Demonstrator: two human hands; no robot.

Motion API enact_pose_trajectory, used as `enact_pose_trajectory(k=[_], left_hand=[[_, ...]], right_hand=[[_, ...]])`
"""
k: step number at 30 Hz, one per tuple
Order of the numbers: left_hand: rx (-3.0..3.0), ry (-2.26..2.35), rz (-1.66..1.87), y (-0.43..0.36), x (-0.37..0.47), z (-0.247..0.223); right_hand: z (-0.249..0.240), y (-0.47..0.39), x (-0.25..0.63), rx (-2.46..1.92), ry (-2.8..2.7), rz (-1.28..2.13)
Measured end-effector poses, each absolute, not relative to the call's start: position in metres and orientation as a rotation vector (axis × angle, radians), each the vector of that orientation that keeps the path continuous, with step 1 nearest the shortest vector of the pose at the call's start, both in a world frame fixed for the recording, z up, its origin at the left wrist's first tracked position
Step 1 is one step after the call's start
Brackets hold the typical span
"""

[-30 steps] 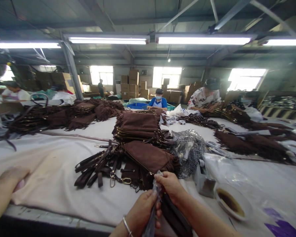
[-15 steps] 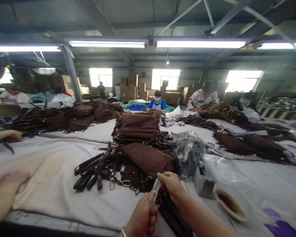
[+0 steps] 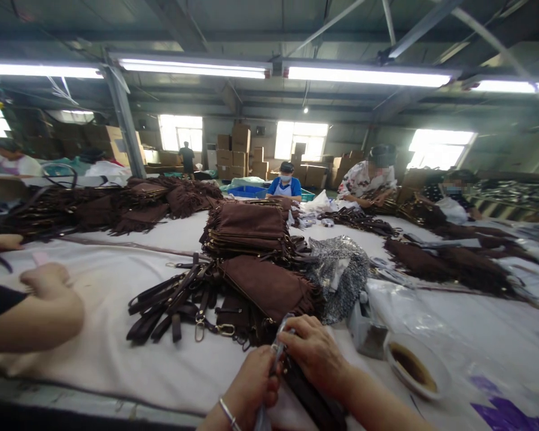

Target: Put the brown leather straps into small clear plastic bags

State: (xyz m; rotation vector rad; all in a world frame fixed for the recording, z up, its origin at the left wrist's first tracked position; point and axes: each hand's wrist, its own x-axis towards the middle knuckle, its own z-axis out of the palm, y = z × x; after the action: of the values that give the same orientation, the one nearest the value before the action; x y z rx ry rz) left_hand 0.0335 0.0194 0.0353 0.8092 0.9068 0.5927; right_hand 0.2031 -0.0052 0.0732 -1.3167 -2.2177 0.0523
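Observation:
My left hand (image 3: 257, 378), with a silver bangle at the wrist, is closed around a thin clear plastic wrapping (image 3: 278, 347). The fingers of my right hand (image 3: 312, 350) pinch the upper end of the same plastic, close beside the left fist. What lies inside the plastic is too small to make out. Just beyond my hands is a brown fringed bag (image 3: 269, 286), in front of a stack of brown bags (image 3: 249, 227). Dark straps with metal clasps (image 3: 161, 305) lie left of it, and another dark strap (image 3: 308, 392) runs beneath my right hand.
A dispenser box (image 3: 367, 329) and a white bowl of brown liquid (image 3: 413, 366) stand at the right. Behind them sits a crumpled speckled plastic bag (image 3: 339, 275). At the left, a co-worker's arm (image 3: 36, 317) reaches over the cloth-covered table (image 3: 99, 359). Other people sit farther back.
My right hand has come down and its fingers now curl over the plastic, nearer my left hand. The co-worker's arm at the left reaches farther in over the cloth. The view has shifted slightly.

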Motion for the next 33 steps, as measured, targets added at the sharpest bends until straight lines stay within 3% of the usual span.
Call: enact_pose_trajectory(k=[5,12,19,28,33], left_hand=[[0.878,0.956,0.572,0.01,0.039,0.025],[1.312,1.049,0.829,0.009,0.034,0.016],[1.219,0.99,0.785,0.01,0.037,0.018],[0.675,0.743,0.477,0.013,0.023,0.033],[0.607,0.772,0.509,0.011,0.03,0.029]], right_hand=[[0.079,0.012,0.193,-1.283,-2.41,-0.072],[0.092,0.021,0.194,-1.308,-2.511,-0.069],[0.102,0.013,0.194,-1.23,-2.65,-0.049],[0.07,0.013,0.194,-1.084,-2.539,-0.124],[0.06,0.0,0.192,-1.091,-2.442,-0.103]])
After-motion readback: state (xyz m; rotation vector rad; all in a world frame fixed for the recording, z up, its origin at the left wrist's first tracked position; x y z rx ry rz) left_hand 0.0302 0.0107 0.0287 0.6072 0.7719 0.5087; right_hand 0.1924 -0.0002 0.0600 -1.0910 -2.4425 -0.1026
